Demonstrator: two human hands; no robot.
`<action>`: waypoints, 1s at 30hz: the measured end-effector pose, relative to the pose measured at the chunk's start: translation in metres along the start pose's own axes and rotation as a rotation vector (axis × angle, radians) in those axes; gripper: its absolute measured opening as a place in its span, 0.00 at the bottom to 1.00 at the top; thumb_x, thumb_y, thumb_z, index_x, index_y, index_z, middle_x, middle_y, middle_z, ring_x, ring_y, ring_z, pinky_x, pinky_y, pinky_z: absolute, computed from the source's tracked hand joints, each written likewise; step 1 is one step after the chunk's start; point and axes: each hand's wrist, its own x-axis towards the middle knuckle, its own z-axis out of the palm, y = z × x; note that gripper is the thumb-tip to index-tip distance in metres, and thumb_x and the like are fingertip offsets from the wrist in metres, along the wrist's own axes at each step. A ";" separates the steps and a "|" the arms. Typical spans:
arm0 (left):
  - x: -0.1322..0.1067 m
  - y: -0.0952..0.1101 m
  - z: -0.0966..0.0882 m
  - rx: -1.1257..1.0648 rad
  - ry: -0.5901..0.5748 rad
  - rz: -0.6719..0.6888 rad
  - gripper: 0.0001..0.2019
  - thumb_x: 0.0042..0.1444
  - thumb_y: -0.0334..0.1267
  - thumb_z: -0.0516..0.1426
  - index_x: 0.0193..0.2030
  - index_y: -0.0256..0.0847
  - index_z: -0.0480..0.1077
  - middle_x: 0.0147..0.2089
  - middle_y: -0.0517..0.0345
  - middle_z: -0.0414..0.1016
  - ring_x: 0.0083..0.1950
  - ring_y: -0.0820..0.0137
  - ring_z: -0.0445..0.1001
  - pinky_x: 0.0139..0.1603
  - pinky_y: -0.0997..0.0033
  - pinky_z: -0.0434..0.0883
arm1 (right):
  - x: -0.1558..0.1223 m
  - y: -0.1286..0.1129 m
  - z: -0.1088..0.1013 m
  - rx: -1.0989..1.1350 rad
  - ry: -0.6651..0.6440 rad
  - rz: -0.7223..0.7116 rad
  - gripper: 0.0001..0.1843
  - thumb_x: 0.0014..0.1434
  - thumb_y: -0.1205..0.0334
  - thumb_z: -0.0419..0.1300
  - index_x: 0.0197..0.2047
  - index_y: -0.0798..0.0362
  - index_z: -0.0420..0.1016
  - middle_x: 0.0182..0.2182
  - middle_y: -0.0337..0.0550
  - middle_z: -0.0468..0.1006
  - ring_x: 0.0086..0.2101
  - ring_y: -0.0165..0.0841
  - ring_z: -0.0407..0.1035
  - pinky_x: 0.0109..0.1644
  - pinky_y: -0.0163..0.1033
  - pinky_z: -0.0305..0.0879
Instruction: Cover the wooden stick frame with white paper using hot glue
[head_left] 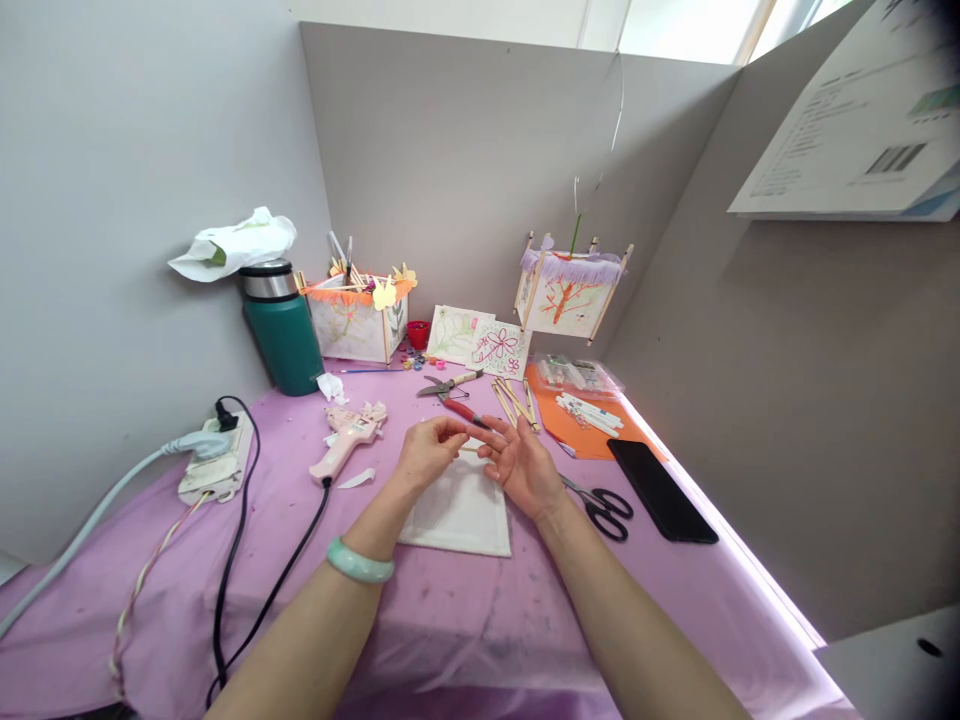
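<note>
Over one white panel (459,512), two hands (431,455) (529,472), one glue gun (348,446) nearby

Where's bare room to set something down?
The cloth is bare between the right forearm and the phone, nearer than the scissors, plus a narrow strip in front of the white panel. Beyond the right hand, it's crowded: pruners, sticks, cards.

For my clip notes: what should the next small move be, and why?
Perhaps lower the right hand to steady the white panel: that palm looks open above its edge, while the left hand seems pinched, any contents too small to tell.
</note>
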 end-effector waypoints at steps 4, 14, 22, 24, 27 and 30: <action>0.000 0.000 -0.001 0.022 0.013 -0.016 0.10 0.48 0.40 0.55 0.34 0.40 0.76 0.28 0.58 0.77 0.26 0.74 0.70 0.26 0.76 0.65 | -0.001 0.003 0.002 -0.106 -0.022 -0.033 0.21 0.66 0.47 0.48 0.50 0.52 0.70 0.47 0.51 0.78 0.33 0.30 0.73 0.25 0.29 0.63; 0.005 -0.015 -0.002 0.060 0.069 -0.027 0.08 0.47 0.41 0.56 0.28 0.39 0.73 0.26 0.59 0.76 0.24 0.74 0.70 0.25 0.76 0.64 | 0.000 0.011 0.000 -0.385 -0.033 -0.149 0.23 0.63 0.47 0.53 0.57 0.48 0.66 0.54 0.50 0.74 0.38 0.33 0.74 0.24 0.30 0.63; 0.000 -0.004 -0.004 -0.019 0.054 -0.016 0.06 0.46 0.39 0.56 0.27 0.40 0.71 0.24 0.62 0.73 0.24 0.75 0.69 0.26 0.76 0.64 | -0.001 0.009 0.002 -0.344 -0.042 -0.135 0.22 0.62 0.47 0.53 0.56 0.48 0.67 0.53 0.50 0.74 0.38 0.33 0.74 0.25 0.30 0.62; -0.002 0.002 -0.005 -0.055 0.053 -0.025 0.05 0.45 0.39 0.56 0.25 0.40 0.69 0.23 0.63 0.71 0.24 0.75 0.69 0.26 0.76 0.65 | -0.001 0.007 0.003 -0.296 -0.036 -0.113 0.22 0.62 0.46 0.53 0.55 0.48 0.68 0.51 0.50 0.75 0.37 0.32 0.73 0.25 0.30 0.62; -0.004 0.009 -0.007 -0.112 0.068 -0.051 0.05 0.45 0.38 0.55 0.26 0.40 0.67 0.23 0.64 0.70 0.22 0.75 0.68 0.25 0.76 0.66 | -0.001 0.005 0.002 -0.223 -0.023 -0.080 0.23 0.61 0.44 0.53 0.53 0.49 0.69 0.48 0.50 0.78 0.36 0.32 0.73 0.26 0.31 0.61; -0.004 0.010 -0.008 -0.149 0.082 -0.075 0.06 0.47 0.39 0.52 0.26 0.40 0.65 0.23 0.63 0.72 0.21 0.75 0.67 0.24 0.75 0.66 | -0.001 0.004 0.002 -0.198 -0.012 -0.065 0.24 0.61 0.43 0.53 0.52 0.50 0.70 0.45 0.50 0.79 0.34 0.32 0.73 0.26 0.31 0.60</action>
